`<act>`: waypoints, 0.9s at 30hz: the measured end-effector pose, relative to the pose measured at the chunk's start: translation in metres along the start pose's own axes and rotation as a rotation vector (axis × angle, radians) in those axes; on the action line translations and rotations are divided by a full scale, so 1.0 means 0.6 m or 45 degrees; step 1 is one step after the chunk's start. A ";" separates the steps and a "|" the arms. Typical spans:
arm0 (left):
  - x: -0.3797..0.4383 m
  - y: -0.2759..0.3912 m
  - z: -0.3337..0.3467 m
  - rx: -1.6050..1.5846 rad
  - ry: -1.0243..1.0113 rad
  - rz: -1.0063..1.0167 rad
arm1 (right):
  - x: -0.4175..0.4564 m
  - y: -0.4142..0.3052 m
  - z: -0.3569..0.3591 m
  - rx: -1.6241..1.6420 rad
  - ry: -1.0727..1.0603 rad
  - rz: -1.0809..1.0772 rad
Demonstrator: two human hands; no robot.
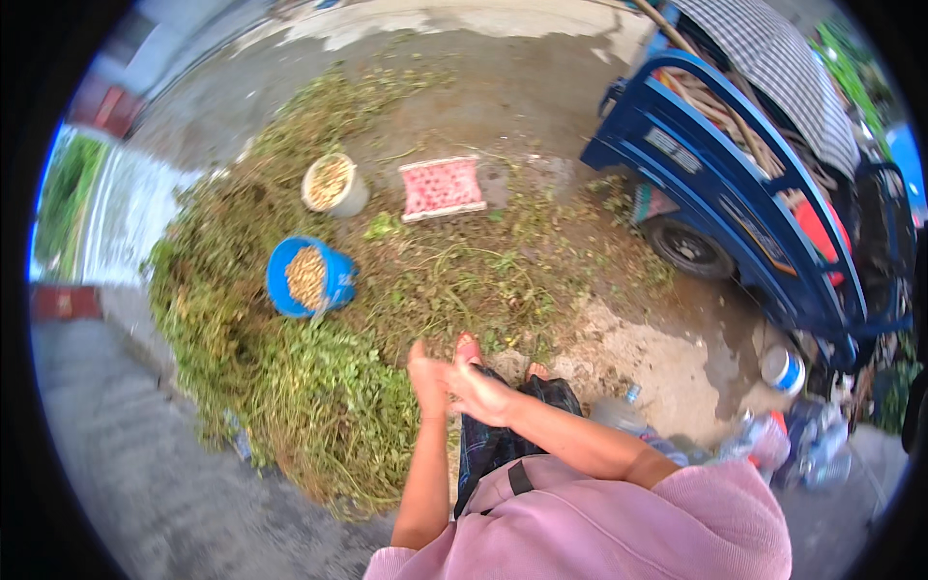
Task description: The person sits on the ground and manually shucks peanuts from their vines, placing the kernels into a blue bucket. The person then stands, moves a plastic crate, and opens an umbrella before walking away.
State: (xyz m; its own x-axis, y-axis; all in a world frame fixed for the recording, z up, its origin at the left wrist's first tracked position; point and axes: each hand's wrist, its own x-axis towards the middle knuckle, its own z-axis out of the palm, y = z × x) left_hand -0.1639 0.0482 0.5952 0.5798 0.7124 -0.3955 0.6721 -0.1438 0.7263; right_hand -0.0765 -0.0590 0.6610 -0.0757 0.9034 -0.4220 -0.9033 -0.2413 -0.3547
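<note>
My left hand [429,383] and my right hand [480,395] meet in front of my body, right fingers crossing over towards the left palm. Both are slightly blurred, and I see nothing held in either. Below them is a sandalled foot [468,349] at the edge of a pile of pulled plants [341,413], green and brown. A blue bucket [346,279] partly filled with peanuts in the shell [306,278] stands tilted in the pile. Behind it is a white bucket [353,194], also containing peanuts [328,183].
A red-and-white patterned stool or seat [442,187] stands beyond the stems. At the right is a blue cargo tricycle [696,156] with a checked umbrella [790,65] over it. A white tub [783,371] and several plastic bottles [819,442] lie near my right side.
</note>
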 end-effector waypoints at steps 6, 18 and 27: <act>0.006 0.016 -0.025 -1.723 -0.542 -0.414 | 0.134 0.019 0.038 -1.852 0.333 -0.774; 0.034 -0.222 -0.144 -1.842 -0.067 -1.099 | 0.284 -0.112 -0.414 -0.903 1.211 0.270; -0.072 -0.366 -0.099 -1.761 0.372 -1.503 | 0.595 -0.151 -0.622 0.093 0.982 0.041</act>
State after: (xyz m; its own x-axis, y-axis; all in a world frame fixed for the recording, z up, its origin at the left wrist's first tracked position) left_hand -0.3640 0.0896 0.4858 -0.0470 0.1150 -0.9923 -0.2803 0.9519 0.1236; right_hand 0.1358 0.1532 0.2312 0.1890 0.3876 -0.9023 -0.9333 -0.2147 -0.2877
